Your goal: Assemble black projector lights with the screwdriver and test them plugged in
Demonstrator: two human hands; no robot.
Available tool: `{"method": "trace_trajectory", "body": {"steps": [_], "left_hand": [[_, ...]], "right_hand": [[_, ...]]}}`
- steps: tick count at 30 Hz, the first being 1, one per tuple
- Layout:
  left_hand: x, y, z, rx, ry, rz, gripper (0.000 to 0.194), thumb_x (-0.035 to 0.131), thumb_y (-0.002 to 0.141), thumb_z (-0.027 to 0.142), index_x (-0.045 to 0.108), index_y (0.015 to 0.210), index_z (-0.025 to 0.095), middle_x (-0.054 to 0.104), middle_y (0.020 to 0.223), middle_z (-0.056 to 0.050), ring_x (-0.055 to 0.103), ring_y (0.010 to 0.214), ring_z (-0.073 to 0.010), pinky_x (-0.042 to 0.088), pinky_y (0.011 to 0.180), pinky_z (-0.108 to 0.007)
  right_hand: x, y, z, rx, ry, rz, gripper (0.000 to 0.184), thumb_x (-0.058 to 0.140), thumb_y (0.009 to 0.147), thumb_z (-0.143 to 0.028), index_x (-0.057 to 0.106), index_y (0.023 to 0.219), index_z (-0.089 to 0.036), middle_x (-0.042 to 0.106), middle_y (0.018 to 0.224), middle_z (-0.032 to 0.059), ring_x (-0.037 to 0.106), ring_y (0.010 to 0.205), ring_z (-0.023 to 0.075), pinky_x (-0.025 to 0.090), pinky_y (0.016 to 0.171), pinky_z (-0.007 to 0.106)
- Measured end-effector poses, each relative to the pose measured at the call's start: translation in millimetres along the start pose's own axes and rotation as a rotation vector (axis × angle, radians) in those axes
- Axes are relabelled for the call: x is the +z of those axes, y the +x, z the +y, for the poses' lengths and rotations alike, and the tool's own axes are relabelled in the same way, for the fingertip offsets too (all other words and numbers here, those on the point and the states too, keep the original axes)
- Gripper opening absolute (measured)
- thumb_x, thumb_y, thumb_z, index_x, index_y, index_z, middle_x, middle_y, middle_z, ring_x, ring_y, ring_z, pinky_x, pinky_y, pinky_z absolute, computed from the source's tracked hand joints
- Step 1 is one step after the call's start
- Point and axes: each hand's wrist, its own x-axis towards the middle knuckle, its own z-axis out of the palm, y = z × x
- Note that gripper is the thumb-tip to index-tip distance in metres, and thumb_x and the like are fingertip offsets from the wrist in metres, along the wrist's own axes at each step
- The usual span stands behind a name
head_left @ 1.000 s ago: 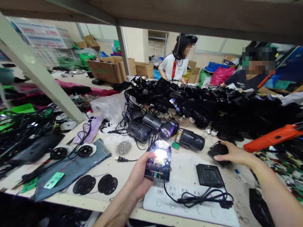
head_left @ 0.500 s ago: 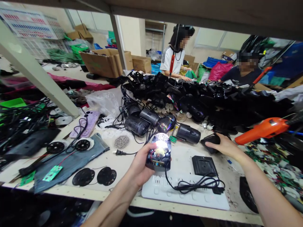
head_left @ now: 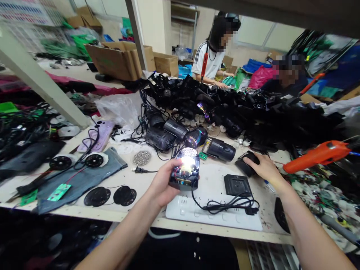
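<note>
My left hand (head_left: 161, 182) grips a lit lamp unit (head_left: 185, 173) above the power strip (head_left: 197, 217); my right hand (head_left: 263, 168), fingers loosely curled, rests on a black cover (head_left: 244, 165) to the right.

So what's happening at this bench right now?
A person at a cluttered workbench holds an opened black lamp unit with a bright lit bulb in the left hand, above a white power strip. Its black cord lies coiled over that strip. The right hand rests on a small black plastic housing. Behind lie a heap of black lamp bodies, with two other people at the far side.
</note>
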Motion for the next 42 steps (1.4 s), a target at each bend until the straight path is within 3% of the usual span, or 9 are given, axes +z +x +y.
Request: {"method": "trace_trajectory", "body": {"steps": [4,9,15,24,28,33,35,38,42], "left_hand": [[-4.2,1.9,-0.9,-0.008,0.012,-0.022,0.028,0.051,0.082,0.025,0.064,0.1,0.008,0.073,0.073,-0.013,0.07,0.064,-0.0274,0.057,0.061,-0.042],[-12.4,2.1,-1.1,0.046,-0.032,-0.082,0.017,0.055,0.075,0.017,0.065,0.088,0.011,0.072,0.074,-0.008,0.067,0.065,-0.0217,0.057,0.066,-0.037],[-15.5,2.5,-1.1,0.1,0.001,-0.151,0.038,0.055,0.068,0.002,0.064,0.104,0.011,0.072,0.089,-0.009,0.067,0.075,-0.0187,0.055,0.073,-0.033],[-14.4,3.6,-3.0,0.064,0.013,-0.099,0.04,0.056,0.071,0.005,0.061,0.109,0.016,0.07,0.085,-0.004,0.064,0.068,-0.0167,0.053,0.064,-0.03],[-19.7,4.9,-2.3,0.044,-0.044,-0.153,0.045,0.054,0.066,0.003,0.061,0.108,0.015,0.071,0.085,-0.006,0.066,0.071,-0.0201,0.054,0.073,-0.037],[-22.4,6.0,2.1,-0.003,-0.097,-0.195,0.026,0.055,0.074,0.014,0.065,0.098,0.009,0.072,0.08,-0.009,0.066,0.073,-0.0225,0.053,0.075,-0.039],[-19.2,5.0,4.2,-0.026,-0.09,-0.201,0.028,0.051,0.085,0.028,0.066,0.101,0.01,0.072,0.083,-0.011,0.066,0.075,-0.0241,0.053,0.074,-0.04],[-12.1,3.5,5.9,-0.059,-0.048,-0.233,0.048,0.04,0.093,0.049,0.063,0.114,0.013,0.073,0.095,-0.013,0.067,0.084,-0.0273,0.052,0.077,-0.042],[-5.8,6.3,3.8,-0.078,-0.018,-0.233,0.059,0.031,0.094,0.056,0.061,0.119,0.012,0.072,0.101,-0.015,0.067,0.091,-0.0292,0.052,0.08,-0.043]], "right_hand": [[-1.6,-7.5,8.6,-0.071,0.038,-0.057,0.092,0.06,0.074,-0.066,0.033,0.148,-0.018,0.048,0.138,0.0178,0.047,0.128,0.0365,0.039,0.105,0.043],[-8.2,-11.0,7.5,-0.063,0.091,-0.137,0.106,0.074,0.058,-0.064,0.036,0.146,-0.019,0.045,0.137,0.0192,0.046,0.128,0.0392,0.038,0.105,0.047],[-10.6,-11.0,-4.8,-0.001,0.081,-0.148,0.103,0.074,0.058,-0.062,0.037,0.144,-0.02,0.048,0.133,0.019,0.049,0.124,0.0397,0.04,0.101,0.049],[-15.5,-15.4,-19.0,0.072,0.157,-0.019,0.092,0.07,0.062,-0.064,0.044,0.139,-0.019,0.052,0.123,0.018,0.053,0.117,0.0377,0.042,0.097,0.048],[-22.2,-16.8,-20.5,0.106,0.229,0.021,0.09,0.068,0.062,-0.065,0.047,0.137,-0.019,0.052,0.123,0.0166,0.052,0.117,0.037,0.041,0.097,0.049],[-33.7,-20.2,-27.2,0.133,0.292,0.121,0.09,0.07,0.06,-0.063,0.047,0.136,-0.02,0.046,0.125,0.0154,0.051,0.117,0.0366,0.039,0.102,0.05],[-44.7,-27.7,-39.8,0.084,0.317,0.196,0.091,0.072,0.06,-0.061,0.047,0.137,-0.021,0.044,0.125,0.0146,0.051,0.116,0.0354,0.039,0.103,0.049],[-67.2,-50.5,-73.4,-0.13,0.381,0.287,0.089,0.075,0.059,-0.057,0.047,0.137,-0.026,0.042,0.125,0.0119,0.053,0.115,0.0314,0.044,0.101,0.044],[-88.6,-86.2,-127.3,-0.677,0.347,0.241,0.088,0.077,0.06,-0.058,0.046,0.137,-0.031,0.04,0.127,0.0089,0.046,0.123,0.0313,0.045,0.101,0.047]]}}
